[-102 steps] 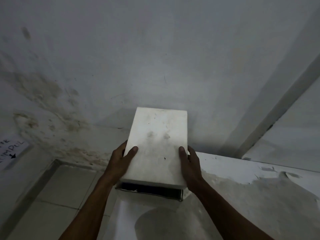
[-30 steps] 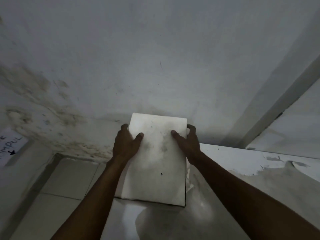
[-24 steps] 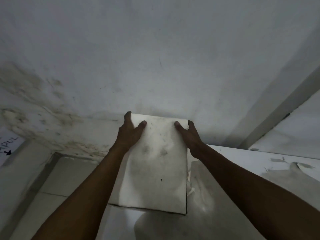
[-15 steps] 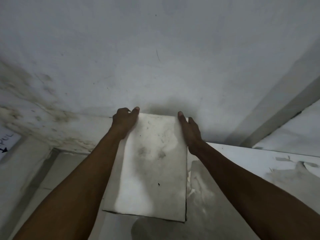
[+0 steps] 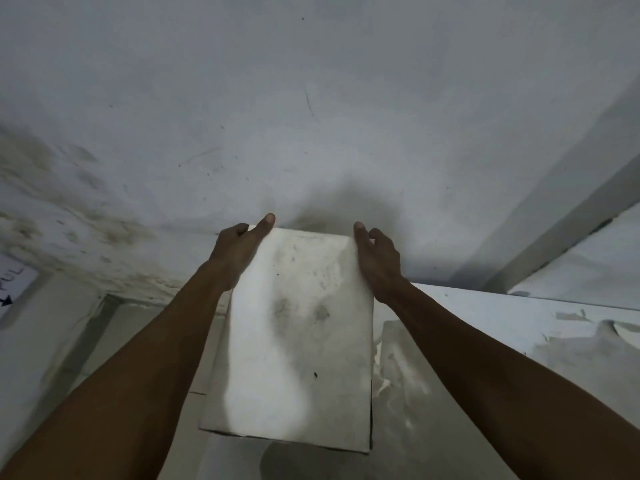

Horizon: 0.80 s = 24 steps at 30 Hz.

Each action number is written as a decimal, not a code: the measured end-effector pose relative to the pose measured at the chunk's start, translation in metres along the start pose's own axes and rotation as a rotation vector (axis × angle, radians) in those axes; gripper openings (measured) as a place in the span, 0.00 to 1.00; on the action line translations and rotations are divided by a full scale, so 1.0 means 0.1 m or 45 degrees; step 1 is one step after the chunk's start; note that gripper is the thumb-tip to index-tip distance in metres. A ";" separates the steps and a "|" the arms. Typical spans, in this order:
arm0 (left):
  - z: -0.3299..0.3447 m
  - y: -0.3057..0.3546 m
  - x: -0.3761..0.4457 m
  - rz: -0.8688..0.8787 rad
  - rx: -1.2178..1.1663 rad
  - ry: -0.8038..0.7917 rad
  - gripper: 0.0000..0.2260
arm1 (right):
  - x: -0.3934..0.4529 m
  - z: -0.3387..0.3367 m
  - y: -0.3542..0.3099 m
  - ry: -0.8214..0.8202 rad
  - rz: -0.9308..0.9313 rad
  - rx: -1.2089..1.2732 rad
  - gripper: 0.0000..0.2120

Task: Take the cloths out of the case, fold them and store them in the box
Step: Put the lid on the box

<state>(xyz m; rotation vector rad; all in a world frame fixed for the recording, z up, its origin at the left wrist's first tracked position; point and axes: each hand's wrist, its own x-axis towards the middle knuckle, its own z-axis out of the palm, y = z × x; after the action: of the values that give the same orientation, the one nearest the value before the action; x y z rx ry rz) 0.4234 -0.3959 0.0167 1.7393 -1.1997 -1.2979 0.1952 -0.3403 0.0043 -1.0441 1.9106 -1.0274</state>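
Our left hand grips the far left corner of a white box, thumb laid along its top and fingers curled over the edge. Our right hand holds the far right corner the same way, thumb on top, fingers curled behind. The box lies flat, its smudged lid closed, its far end close to a stained white wall. It rests on a white surface with peeling covering. A paper label sits far left.
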 end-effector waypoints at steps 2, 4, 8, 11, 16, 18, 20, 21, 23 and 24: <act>0.05 -0.03 0.00 0.027 -0.008 0.015 0.26 | -0.01 0.00 0.00 0.008 -0.015 -0.023 0.20; 0.06 -0.02 0.02 0.070 0.038 0.059 0.27 | -0.01 0.01 0.02 0.012 -0.025 -0.041 0.20; 0.08 -0.07 0.04 0.099 0.235 0.191 0.27 | 0.00 0.06 0.06 0.033 0.017 -0.021 0.21; 0.15 -0.13 0.00 0.185 0.260 0.349 0.25 | -0.02 0.10 0.10 0.068 -0.009 0.000 0.18; 0.21 -0.17 0.01 0.309 0.280 0.422 0.18 | -0.05 0.13 0.18 0.142 -0.087 0.018 0.14; 0.25 -0.19 -0.01 0.353 0.324 0.456 0.17 | -0.05 0.13 0.20 0.134 -0.087 0.019 0.15; 0.27 -0.23 -0.03 0.383 0.354 0.488 0.16 | -0.06 0.12 0.22 0.094 -0.058 0.008 0.16; 0.28 -0.26 -0.04 0.406 0.367 0.499 0.16 | -0.07 0.11 0.25 0.065 -0.040 0.001 0.16; 0.26 -0.32 -0.06 0.421 0.370 0.481 0.19 | -0.12 0.09 0.34 -0.017 0.014 -0.006 0.17; 0.24 -0.33 -0.07 0.401 0.358 0.444 0.22 | -0.17 0.09 0.40 -0.060 0.056 0.004 0.18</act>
<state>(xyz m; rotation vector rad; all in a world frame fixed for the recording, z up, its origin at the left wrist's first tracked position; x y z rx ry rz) 0.4090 -0.3766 -0.0173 1.7848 -1.4228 -0.6350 0.1970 -0.3136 -0.0309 -1.0110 1.8851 -0.9727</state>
